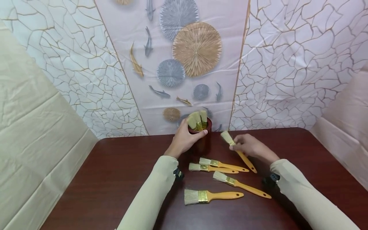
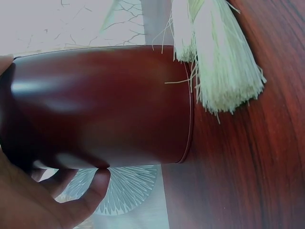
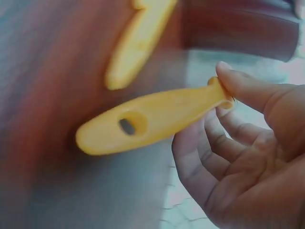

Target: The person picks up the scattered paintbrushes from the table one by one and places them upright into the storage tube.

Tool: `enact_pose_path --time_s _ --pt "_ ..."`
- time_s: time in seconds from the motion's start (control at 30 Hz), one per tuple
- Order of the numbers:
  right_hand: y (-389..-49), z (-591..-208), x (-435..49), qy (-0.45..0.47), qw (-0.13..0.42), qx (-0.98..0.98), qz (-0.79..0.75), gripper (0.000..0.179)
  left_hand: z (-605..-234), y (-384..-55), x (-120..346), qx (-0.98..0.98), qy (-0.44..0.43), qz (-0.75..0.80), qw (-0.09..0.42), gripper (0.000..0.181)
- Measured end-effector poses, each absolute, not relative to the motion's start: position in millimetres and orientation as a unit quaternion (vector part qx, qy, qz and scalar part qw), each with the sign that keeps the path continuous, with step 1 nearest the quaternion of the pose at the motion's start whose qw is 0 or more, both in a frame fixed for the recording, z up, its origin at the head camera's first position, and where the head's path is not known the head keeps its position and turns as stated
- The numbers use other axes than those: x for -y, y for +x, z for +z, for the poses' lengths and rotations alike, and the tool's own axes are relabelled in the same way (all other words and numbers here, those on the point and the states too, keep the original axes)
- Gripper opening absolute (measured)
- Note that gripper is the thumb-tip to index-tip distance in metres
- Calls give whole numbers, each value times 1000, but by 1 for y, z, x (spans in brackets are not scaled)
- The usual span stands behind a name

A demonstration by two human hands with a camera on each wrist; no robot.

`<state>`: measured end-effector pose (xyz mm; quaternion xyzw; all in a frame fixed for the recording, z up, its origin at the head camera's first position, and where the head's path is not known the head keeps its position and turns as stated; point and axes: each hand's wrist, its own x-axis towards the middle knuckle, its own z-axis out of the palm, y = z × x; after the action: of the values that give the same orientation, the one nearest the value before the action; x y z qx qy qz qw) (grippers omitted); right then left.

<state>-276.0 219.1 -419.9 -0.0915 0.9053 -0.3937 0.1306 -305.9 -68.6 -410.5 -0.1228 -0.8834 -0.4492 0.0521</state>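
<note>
My left hand [image 1: 185,138] holds a dark red-brown cylindrical cup [image 2: 109,105] around its upper part at the table's back edge. Several paintbrushes [image 1: 194,120] stand in the cup with pale bristles upward. To the right of the cup, my right hand [image 1: 249,146] pinches a paintbrush [image 3: 152,117] with a yellow handle near its metal band, between thumb and fingers. That brush tilts, bristles up and toward the cup, its handle end low over the table. The held brush's bristles are out of sight in the right wrist view.
In front of the cup, two paintbrushes [image 1: 230,166] lie close together. Nearer the front are another slim brush [image 1: 247,187] and a wider brush [image 1: 221,196], bristles to the left. The dark red table [image 1: 115,185] meets a patterned cloth backdrop [image 1: 273,80] behind.
</note>
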Motion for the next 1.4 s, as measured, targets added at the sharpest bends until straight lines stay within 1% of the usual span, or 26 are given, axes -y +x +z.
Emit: enact_pose_path --time_s 0.3,0.6,0.73,0.9,1.07,1.17,1.3,1.4 --pt "-269 -364 -210 -131 11 -909 -396 28 -412 -308 70 884 -125 -447 52 93" --pt "-263 -317 -183 -156 -122 -883 -425 26 -413 -309 69 884 -124 -447 49 94" --pt "-262 -298 -173 -166 -171 -872 -427 25 -412 -308 67 881 -125 -454 48 94" --pt "-266 -282 -158 -173 -212 -857 -437 20 -412 -307 65 879 -128 -457 45 94" --pt "-274 -274 -139 -196 -255 -843 -431 21 -410 -307 66 878 -131 -457 55 92" --pt "-281 -275 -130 -221 -280 -837 -415 21 -410 -306 67 875 -131 -462 53 91" --pt "-290 -284 -121 -239 -286 -838 -398 18 -410 -306 69 876 -133 -462 50 91" --pt "-296 -291 -117 -251 -278 -833 -408 17 -411 -307 70 876 -134 -460 52 92"
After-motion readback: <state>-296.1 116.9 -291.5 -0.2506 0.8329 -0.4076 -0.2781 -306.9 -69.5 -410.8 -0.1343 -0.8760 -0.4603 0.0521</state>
